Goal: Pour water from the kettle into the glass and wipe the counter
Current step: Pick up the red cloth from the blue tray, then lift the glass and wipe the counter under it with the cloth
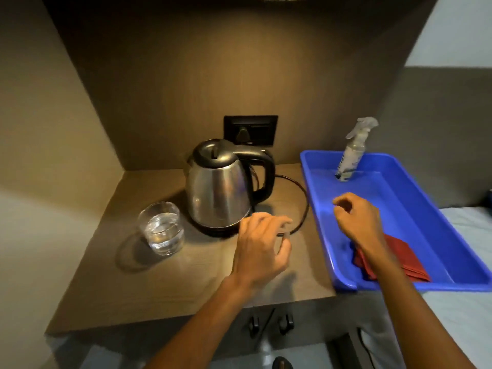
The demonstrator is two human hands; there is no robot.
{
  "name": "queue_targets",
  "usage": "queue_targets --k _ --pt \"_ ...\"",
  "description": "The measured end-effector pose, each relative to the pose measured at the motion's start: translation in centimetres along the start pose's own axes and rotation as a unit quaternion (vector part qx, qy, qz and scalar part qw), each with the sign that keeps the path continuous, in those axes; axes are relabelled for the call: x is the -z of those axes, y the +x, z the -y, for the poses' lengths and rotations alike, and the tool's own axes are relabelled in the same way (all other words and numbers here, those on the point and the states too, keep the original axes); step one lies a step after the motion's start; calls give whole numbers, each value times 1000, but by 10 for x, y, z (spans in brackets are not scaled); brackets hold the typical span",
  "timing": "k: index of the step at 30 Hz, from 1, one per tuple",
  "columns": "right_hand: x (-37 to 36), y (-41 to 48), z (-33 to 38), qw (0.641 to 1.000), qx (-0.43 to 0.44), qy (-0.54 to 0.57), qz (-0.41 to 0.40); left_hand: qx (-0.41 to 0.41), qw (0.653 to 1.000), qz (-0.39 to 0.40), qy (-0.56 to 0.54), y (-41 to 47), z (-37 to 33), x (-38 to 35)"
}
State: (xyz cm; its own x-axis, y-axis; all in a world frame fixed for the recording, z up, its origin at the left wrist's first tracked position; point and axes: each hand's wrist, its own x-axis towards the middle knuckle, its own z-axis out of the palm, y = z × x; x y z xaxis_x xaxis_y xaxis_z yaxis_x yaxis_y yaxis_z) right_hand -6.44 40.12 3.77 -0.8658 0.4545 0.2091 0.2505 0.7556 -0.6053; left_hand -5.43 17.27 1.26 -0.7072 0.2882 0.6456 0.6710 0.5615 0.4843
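- Glass (pixel 162 229) at lower left of the frame, on the desk (pixel 170 283), part full of clear water; pouring judged done.
- Stainless electric kettle (pixel 223 188) back upright on its black base, centre of the frame, just right of the glass and apart from it; black handle turned to the right, lid closed.
- Black cord (pixel 300 206) looped on the desk between kettle and tray, running to the dark wall socket (pixel 250 130) behind.
- Wiping judged not yet begun: folded red cloth (pixel 383 259) lying in the blue plastic tray (pixel 415 209) at lower right, partly hidden under the right forearm, not gripped.
- Clear trigger spray bottle (pixel 352 155) standing at the far end of the same tray, untouched.
- Left hand (pixel 259 246) low over the desk just in front of the kettle base, fingers loosely curled and part open, holding nothing; possibly touching the cord, not certain.
- Right hand (pixel 358 221) over the tray floor between bottle and cloth, fingers loosely curled, empty.
- Left to do, by judgement: pick up the cloth, perhaps the spray, and wipe the desk surface.
- No visible spill on the desk.
- No brand or writing readable; bottle label too blurred, kettle unmarked from this side.
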Motion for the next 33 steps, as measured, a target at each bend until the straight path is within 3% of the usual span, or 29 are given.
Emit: queue_targets --k 3,6,8,10,13,16,19,22,29,31,33 --pt "35 4 -64 980 -75 -182 11 -22 994 108 -1 20 -21 -31" --pt "53 7 -111 949 -151 -251 114 -47 976 213 14 35 -38 -62" --pt "56 9 -126 938 -166 -248 174 -80 958 270 48 42 -48 -80" --pt "59 10 -129 943 -171 -221 181 -115 947 290 73 48 -59 -94" --pt "67 1 -116 969 -171 -63 167 -94 949 297 42 50 -68 -102" --pt "88 -14 -91 964 -100 180 171 1 955 284 -84 54 -70 -92" --pt "105 -24 -53 915 -28 365 169 126 936 249 -214 61 -67 -66" --pt "95 -32 -17 865 -20 472 167 206 901 185 -334 58 -55 -34" --pt "-2 -68 45 912 24 362 192 373 893 78 -240 -9 -2 25" --pt "-28 -79 52 950 70 245 181 356 924 63 -127 -29 7 38" --pt "-49 -91 58 970 125 141 154 310 951 -8 13 -49 18 58"
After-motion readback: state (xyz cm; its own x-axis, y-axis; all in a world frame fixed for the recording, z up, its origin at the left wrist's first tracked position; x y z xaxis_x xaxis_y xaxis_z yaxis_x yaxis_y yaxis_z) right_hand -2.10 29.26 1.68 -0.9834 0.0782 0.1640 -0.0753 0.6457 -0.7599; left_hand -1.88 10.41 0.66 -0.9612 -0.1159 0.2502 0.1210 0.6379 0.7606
